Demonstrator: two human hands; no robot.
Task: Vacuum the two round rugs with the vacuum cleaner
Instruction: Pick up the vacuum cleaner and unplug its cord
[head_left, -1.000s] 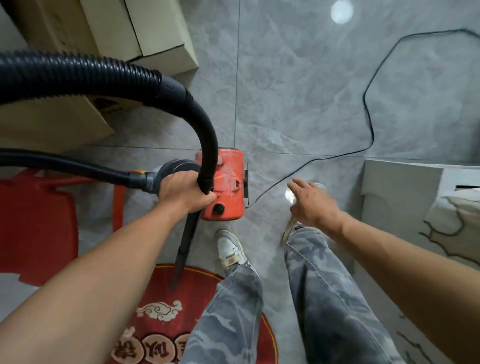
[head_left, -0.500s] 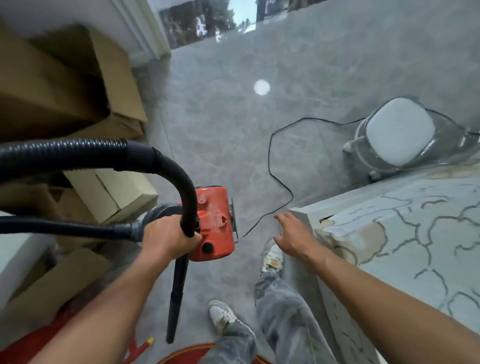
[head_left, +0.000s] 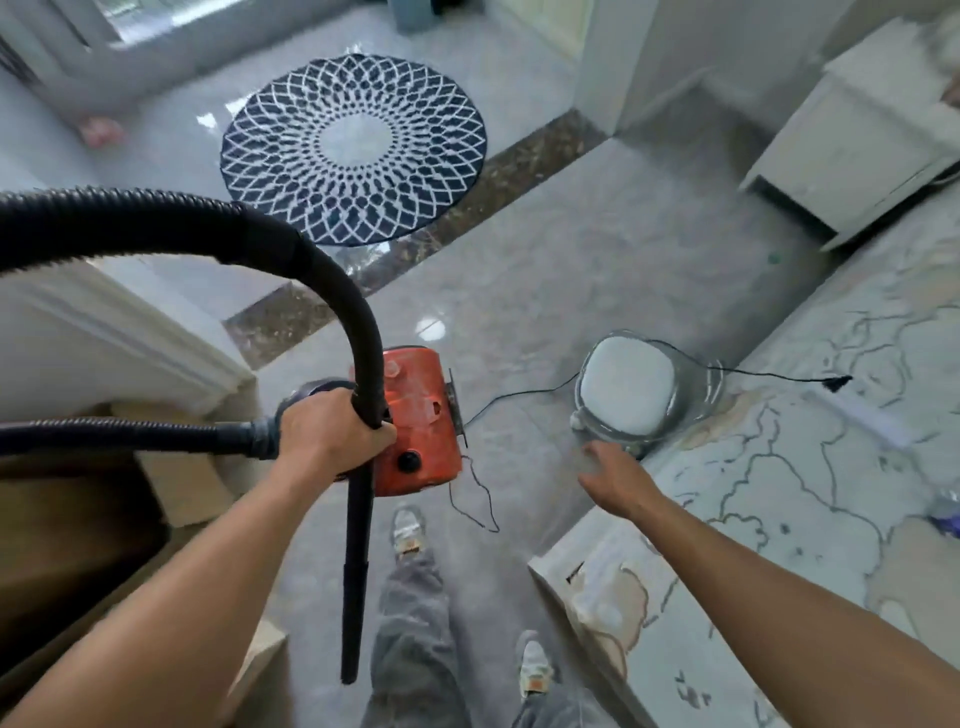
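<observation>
A round dark-blue rug (head_left: 353, 148) with a white lattice pattern lies on the floor far ahead. My left hand (head_left: 332, 434) grips the handle of the orange vacuum cleaner (head_left: 421, 421) and the black nozzle tube (head_left: 356, 571) that hangs down from it. The ribbed black hose (head_left: 156, 223) loops up and off to the left. My right hand (head_left: 610, 478) hovers with loose fingers, holding nothing, near the corner of the marble-patterned table (head_left: 779, 519). The red rug is out of view.
The black power cord (head_left: 478, 493) trails from the vacuum across the floor and onto the table. A clear chair with a white cushion (head_left: 634, 389) stands ahead on the right. Cardboard boxes (head_left: 171, 488) sit at left; a white cabinet (head_left: 852, 140) at far right.
The view has swung up and forward: the red rug dropped out of sight and the blue patterned rug came into view. I have stepped forward, still carrying the vacuum; my right hand left the table corner.
</observation>
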